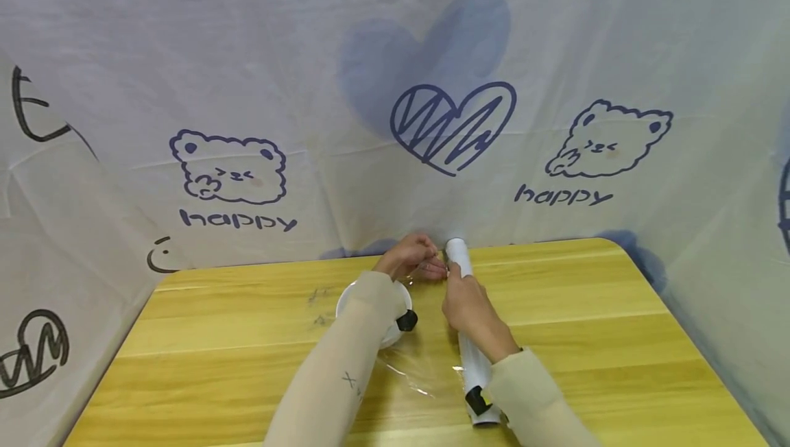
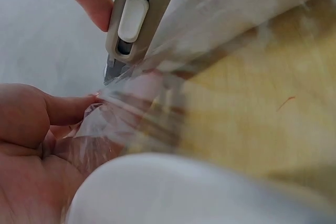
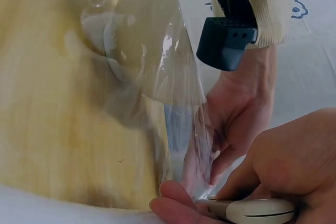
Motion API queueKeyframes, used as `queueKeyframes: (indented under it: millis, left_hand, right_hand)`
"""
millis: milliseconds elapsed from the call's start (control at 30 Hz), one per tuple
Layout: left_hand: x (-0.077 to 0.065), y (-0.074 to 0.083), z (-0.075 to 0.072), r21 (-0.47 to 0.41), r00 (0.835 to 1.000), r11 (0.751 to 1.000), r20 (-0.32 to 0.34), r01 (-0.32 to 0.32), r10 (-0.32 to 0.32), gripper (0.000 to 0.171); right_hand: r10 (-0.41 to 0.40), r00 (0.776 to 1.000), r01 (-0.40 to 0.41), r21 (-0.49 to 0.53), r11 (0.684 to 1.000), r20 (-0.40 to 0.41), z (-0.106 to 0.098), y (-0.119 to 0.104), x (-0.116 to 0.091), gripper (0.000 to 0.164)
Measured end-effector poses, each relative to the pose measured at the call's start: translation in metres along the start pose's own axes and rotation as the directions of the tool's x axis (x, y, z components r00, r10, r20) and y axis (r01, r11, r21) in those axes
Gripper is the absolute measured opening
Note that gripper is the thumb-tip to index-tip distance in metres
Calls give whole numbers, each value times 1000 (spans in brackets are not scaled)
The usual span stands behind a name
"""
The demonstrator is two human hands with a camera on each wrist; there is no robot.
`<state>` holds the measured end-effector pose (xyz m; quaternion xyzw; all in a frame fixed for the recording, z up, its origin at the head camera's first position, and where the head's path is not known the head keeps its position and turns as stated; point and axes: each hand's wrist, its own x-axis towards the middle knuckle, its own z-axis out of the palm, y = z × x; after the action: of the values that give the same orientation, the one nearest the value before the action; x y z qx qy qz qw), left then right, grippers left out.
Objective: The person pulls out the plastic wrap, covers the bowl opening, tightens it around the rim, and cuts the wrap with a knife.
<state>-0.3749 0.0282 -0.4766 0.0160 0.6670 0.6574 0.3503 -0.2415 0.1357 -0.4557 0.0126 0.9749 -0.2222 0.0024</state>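
Note:
My left hand [image 1: 412,255] pinches the edge of a clear plastic film [image 2: 100,124] between thumb and fingers, close to the table's far edge. My right hand [image 1: 472,303] grips a beige utility knife [image 2: 139,24] with a white slider. Its blade [image 2: 116,69] is out and touches the film just beside my left thumb. Beneath my right hand lies a long white roll [image 1: 475,365], from which the film stretches leftward. A white bowl [image 1: 341,310] stands under my left forearm, with film over it in the right wrist view.
The yellow wood-grain table [image 1: 228,351] ends at a pale cloth backdrop [image 1: 345,179] printed with hearts and bears. Dark wrist cameras [image 1: 407,321] sit on both sleeves, the left one just above the bowl.

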Motion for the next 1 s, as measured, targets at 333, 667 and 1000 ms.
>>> queueKeyframes:
  millis: [333,667,1000]
  left_hand:
    - [-7,-3,2,230,985,966,-100,-118,144,11]
    - [-8,-3,3,353,966,922,-132,-162,220,21]
    - [-5,-3,7,355,968,922,-130,-157,214,19]
  right_hand:
    - [44,997,-46,27,999,56,1,-1,-4,56]
    - [50,996,-53,40,998,74,-2,0,-10,51]
    - [23,996,-23,0,1000,88,-5,4,-22,45]
